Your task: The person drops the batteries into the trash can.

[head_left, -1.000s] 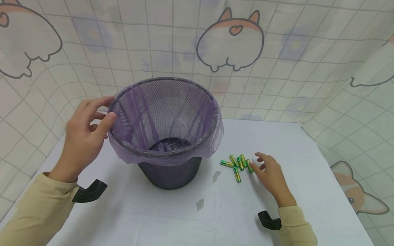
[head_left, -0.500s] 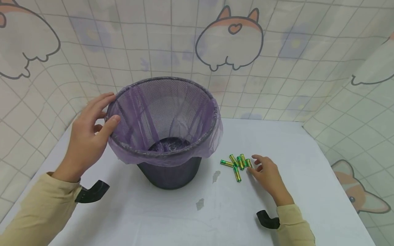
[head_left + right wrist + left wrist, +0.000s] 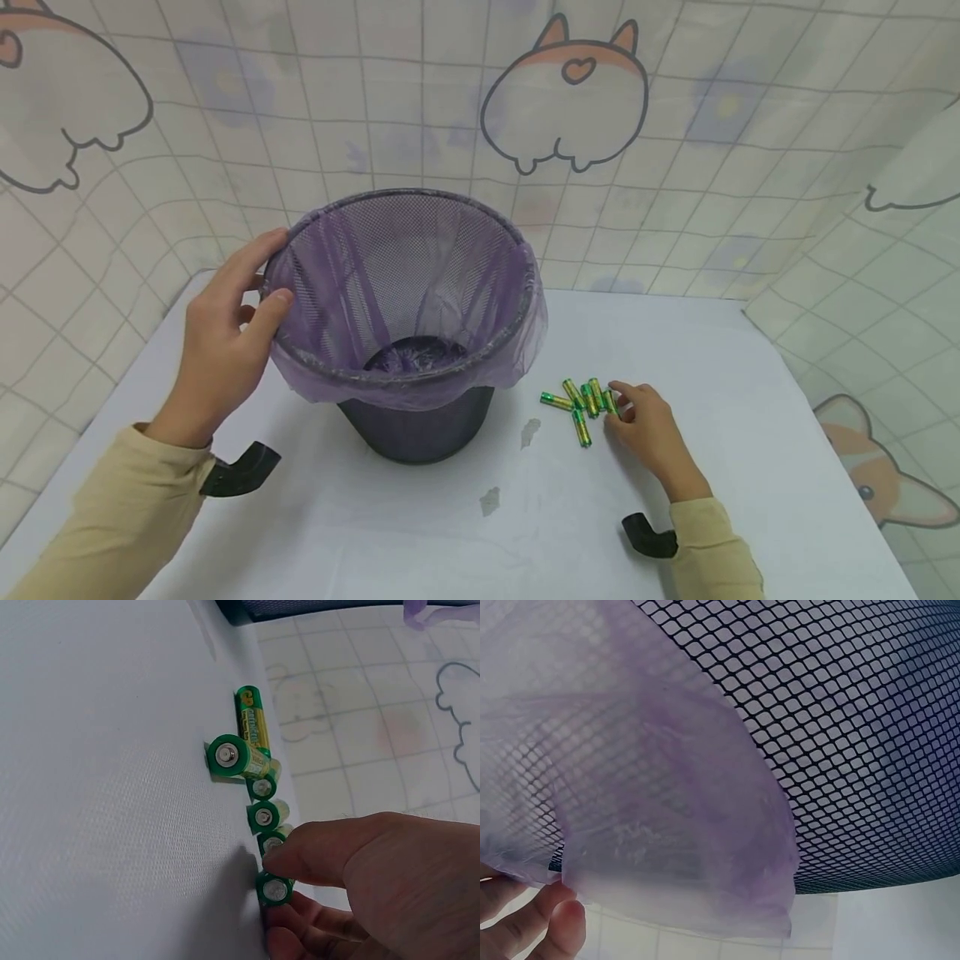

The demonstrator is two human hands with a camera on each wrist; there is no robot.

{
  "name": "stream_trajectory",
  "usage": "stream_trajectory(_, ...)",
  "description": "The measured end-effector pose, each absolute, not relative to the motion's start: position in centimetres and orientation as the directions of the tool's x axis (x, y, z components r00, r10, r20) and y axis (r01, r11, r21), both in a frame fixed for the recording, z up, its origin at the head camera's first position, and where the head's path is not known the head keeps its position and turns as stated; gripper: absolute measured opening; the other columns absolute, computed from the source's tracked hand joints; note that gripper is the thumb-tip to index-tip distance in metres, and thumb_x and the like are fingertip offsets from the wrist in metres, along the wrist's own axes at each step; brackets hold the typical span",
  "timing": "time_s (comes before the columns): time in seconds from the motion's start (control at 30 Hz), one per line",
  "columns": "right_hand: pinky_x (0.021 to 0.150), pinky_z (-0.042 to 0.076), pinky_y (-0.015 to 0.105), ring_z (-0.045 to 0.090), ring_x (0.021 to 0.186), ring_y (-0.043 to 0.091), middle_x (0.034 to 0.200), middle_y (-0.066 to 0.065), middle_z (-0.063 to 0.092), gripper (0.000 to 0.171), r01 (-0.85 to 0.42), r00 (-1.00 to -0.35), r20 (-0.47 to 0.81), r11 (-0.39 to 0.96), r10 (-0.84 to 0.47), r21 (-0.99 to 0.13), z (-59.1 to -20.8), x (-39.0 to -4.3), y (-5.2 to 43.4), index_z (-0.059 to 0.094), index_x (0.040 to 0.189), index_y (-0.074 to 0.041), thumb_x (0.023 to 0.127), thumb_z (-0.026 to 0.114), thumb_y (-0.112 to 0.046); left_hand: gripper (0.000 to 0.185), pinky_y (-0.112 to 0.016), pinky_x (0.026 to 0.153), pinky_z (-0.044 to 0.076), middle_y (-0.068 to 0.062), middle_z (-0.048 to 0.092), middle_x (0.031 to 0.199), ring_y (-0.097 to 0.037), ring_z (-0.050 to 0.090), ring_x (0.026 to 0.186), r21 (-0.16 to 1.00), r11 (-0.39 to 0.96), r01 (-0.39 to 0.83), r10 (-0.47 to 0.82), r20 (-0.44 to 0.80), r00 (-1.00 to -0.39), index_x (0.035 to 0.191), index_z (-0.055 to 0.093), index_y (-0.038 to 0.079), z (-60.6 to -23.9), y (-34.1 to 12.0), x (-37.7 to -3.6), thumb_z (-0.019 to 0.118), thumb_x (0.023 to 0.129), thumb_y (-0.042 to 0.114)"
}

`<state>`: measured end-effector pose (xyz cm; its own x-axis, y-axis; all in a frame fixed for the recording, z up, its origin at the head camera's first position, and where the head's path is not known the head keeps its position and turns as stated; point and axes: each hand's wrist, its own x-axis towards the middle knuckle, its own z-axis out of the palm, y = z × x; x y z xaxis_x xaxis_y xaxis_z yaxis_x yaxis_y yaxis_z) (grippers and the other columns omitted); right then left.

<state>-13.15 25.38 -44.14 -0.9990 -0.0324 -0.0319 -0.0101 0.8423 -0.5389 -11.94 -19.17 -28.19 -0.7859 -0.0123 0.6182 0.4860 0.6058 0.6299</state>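
Note:
A black mesh bin [image 3: 416, 421] lined with a thin purple bag [image 3: 330, 383] stands upright on the white table. My left hand [image 3: 272, 268] grips its left rim, thumb inside on the liner and fingers outside. In the left wrist view the mesh [image 3: 855, 750] and the bag's hanging edge [image 3: 667, 840] fill the frame, with my fingertips [image 3: 547, 930] below. Several green batteries [image 3: 577, 402] lie in a loose cluster right of the bin. My right hand [image 3: 611, 406] pinches the rightmost battery [image 3: 274, 887] where it lies on the table; the other batteries [image 3: 251, 757] lie beyond it.
The table [image 3: 450, 542] has two small grey stains [image 3: 489, 500] in front of the bin. A tiled curtain with cartoon animals [image 3: 562, 100] hangs close behind and at both sides. Black wrist mounts [image 3: 240, 471] sit under both sleeves.
My left hand closed in from beside the bin onto its rim. My right hand slid left to the batteries and its fingers closed on the rightmost one.

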Motion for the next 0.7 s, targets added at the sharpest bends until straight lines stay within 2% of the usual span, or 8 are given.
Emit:
stream_trajectory(0.4, 0.067, 0.046, 0.032, 0.056, 0.086, 0.024, 0.106, 0.020, 0.061, 0.046, 0.019, -1.000, -0.020, 0.844, 0.010, -0.536, -44.2, -13.2, 25.6, 0.056, 0.129, -0.001, 0.084, 0.063, -0.004, 0.049, -0.008, 0.063, 0.038, -0.006, 0.055, 0.141, 0.004, 0.049, 0.096, 0.610, 0.592, 0.527, -0.015, 0.662, -0.749, 0.140, 0.052, 0.014, -28.5, -18.8, -12.3, 0.053, 0.091, 0.011)
stream_trajectory(0.7, 0.069, 0.048, 0.034, 0.061, 0.087, 0.026, 0.102, 0.018, 0.064, 0.045, -0.024, -0.998, 0.057, 0.817, 0.011, -0.576, -43.5, -12.9, 26.1, 0.055, 0.130, -0.002, 0.086, 0.064, -0.007, 0.049, -0.009, 0.064, 0.037, -0.008, 0.056, 0.139, 0.004, 0.050, 0.095, 0.604, 0.582, 0.545, -0.017, 0.679, -0.734, 0.139, 0.053, 0.011, -28.7, -17.9, -12.6, 0.054, 0.091, 0.010)
